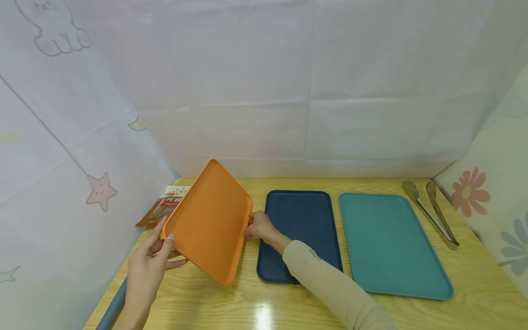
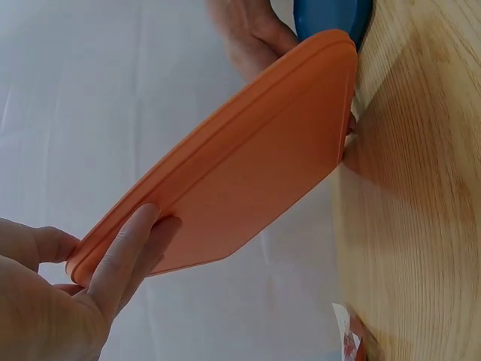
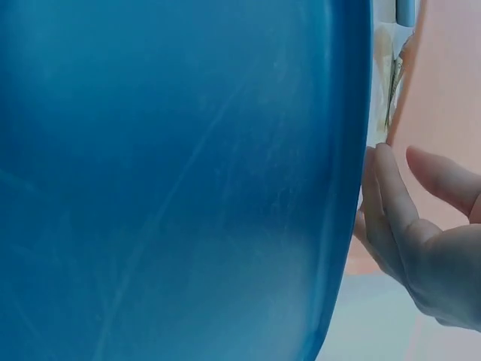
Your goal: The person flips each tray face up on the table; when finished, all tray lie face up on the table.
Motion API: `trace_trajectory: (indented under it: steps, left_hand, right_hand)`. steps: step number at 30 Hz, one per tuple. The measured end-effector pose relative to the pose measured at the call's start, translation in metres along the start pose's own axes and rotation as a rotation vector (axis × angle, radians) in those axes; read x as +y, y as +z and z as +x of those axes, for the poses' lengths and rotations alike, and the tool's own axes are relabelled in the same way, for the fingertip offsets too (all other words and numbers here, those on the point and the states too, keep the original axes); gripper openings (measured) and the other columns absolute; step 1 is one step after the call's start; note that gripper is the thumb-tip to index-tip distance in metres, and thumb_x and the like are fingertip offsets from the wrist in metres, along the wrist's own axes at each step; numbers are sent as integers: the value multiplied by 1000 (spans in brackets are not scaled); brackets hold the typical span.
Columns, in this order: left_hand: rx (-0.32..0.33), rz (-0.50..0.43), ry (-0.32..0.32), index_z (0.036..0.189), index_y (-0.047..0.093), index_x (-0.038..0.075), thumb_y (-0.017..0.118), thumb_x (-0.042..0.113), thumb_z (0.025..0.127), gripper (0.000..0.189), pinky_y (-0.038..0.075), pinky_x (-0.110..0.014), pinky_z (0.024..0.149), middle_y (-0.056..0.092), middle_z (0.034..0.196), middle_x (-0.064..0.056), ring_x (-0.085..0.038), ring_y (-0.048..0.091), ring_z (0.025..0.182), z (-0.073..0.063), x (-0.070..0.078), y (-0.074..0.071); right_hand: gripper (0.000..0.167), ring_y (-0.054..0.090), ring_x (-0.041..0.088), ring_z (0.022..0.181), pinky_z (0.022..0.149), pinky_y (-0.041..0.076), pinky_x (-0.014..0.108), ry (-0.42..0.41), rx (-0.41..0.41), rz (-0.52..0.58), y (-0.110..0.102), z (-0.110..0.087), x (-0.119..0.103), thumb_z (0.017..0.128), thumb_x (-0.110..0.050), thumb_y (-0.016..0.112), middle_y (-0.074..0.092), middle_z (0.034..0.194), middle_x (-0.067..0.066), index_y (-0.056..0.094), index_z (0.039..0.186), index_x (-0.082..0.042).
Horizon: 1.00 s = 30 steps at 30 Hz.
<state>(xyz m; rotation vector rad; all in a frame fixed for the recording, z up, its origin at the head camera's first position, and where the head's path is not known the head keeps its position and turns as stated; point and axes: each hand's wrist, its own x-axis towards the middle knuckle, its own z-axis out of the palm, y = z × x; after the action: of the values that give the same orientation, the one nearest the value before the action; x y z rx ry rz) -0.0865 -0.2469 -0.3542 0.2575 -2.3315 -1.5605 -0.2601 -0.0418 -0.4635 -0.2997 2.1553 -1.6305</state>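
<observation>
An orange tray (image 1: 210, 224) is tilted up above the left part of the table, its left side raised. My left hand (image 1: 150, 263) grips its left edge, thumb on the upper face and fingers spread against the underside, as the left wrist view shows (image 2: 98, 278). At the tray's right edge, my right hand (image 1: 261, 225) pinches the rim between thumb and fingers. Just below the right forearm lies a dark blue tray (image 1: 303, 220), flat on the table, which fills much of the right wrist view (image 3: 173, 173).
A teal tray (image 1: 392, 243) lies flat to the right of the blue one. Metal tongs (image 1: 433, 215) rest at the far right. Behind the orange tray, a brown printed packet (image 1: 162, 208) sits at the back left of the wooden table (image 1: 214, 307). Printed cloth hangs around the table.
</observation>
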Motion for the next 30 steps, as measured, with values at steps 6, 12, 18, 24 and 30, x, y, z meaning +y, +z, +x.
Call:
trace_trajectory:
  steps: [6, 12, 18, 24, 30]
  left_hand:
    - [-60, -176, -18, 150, 35, 11, 57, 14, 98, 57, 59, -37, 62, 65, 97, -1, -17, 70, 73, 9, -3, -10]
    - [-203, -270, -66, 151, 30, 6, 52, 28, 101, 60, 58, -42, 70, 57, 116, 0, -20, 71, 82, 22, -2, -19]
    - [-485, -361, -100, 151, 20, -5, 37, 38, 105, 65, 56, -49, 75, 51, 131, 4, -22, 68, 96, 57, -10, -34]
    - [-629, -307, -235, 154, 12, 3, 41, 37, 104, 67, 57, -39, 79, 60, 122, 10, -20, 68, 96, 96, -27, -43]
    - [-696, -232, -325, 155, 10, 5, 43, 33, 104, 67, 57, -39, 78, 62, 116, 2, -23, 69, 95, 124, -42, -46]
  right_hand:
    - [64, 71, 31, 74, 64, 59, 38, 47, 8, 90, -2, 1, 0, 78, 19, 66, 65, 108, 27, 42, 138, 13]
    - [68, 70, 31, 72, 56, 59, 36, 117, 18, 127, -6, 2, -3, 81, 19, 63, 58, 122, 31, 37, 143, 10]
    - [69, 70, 32, 75, 56, 58, 37, 153, 12, 138, -13, 2, -7, 82, 18, 61, 47, 136, 31, 33, 145, 8]
    - [70, 70, 32, 73, 55, 58, 38, 168, 2, 107, -13, 0, -4, 82, 18, 61, 43, 139, 31, 33, 146, 7]
    - [70, 69, 31, 73, 53, 58, 38, 162, 3, 75, -12, -1, -1, 81, 19, 61, 49, 134, 31, 36, 144, 7]
